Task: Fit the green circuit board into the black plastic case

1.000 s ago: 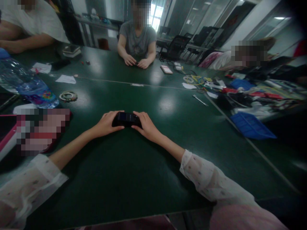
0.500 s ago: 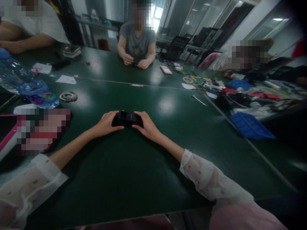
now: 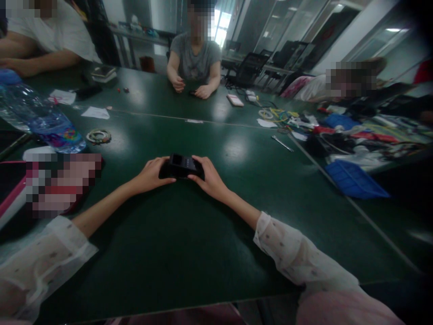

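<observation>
Between my two hands sits a small black device (image 3: 181, 166) with a dark, screen-like panel and a few tiny marks on its upper face; its exact kind I cannot make out. My left hand (image 3: 154, 175) grips its left end, thumb along the near side and fingers behind. Around the right end curls my right hand (image 3: 207, 175), its thumb also on the near side. The device is at or just above the green table (image 3: 152, 253); whether it touches the surface I cannot tell.
To the left are a water bottle (image 3: 43, 119), a pinkish-red blurred item (image 3: 66, 185) and a coiled bracelet-like ring (image 3: 98, 136). A wrench (image 3: 282, 143), a blue tray (image 3: 356, 179) and heaped cables (image 3: 277, 115) lie right. Opposite sits a person in grey (image 3: 194, 58).
The black device has tilted slightly, so more of its upper face and marks shows. Both my hands keep their hold. The person opposite has moved their hands further apart.
</observation>
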Tool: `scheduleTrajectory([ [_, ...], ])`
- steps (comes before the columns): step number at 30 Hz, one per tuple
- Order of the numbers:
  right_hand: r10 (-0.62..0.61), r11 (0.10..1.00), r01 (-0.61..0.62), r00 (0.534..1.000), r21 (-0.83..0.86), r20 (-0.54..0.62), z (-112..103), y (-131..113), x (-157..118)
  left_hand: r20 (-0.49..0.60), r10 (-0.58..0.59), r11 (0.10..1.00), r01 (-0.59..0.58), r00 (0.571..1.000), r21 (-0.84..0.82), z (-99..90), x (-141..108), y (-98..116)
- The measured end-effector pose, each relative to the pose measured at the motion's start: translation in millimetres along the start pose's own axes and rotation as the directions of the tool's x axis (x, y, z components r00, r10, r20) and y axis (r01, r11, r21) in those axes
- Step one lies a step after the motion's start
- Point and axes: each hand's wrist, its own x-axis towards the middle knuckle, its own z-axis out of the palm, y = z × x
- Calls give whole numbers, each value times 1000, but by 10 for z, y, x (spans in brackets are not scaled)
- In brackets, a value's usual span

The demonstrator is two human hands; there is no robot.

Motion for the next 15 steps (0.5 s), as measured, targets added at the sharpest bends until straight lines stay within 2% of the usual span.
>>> scheduleTrajectory([
  [8, 7, 1000, -6, 999, 25, -36, -23, -32, -2, -5, 5, 1000, -5, 1000, 7, 19, 1, -20],
  [15, 38, 999, -35, 990, 26, -133, -30, -27, 0, -12, 101, 994, -100, 995, 38, 29, 33, -51],
])
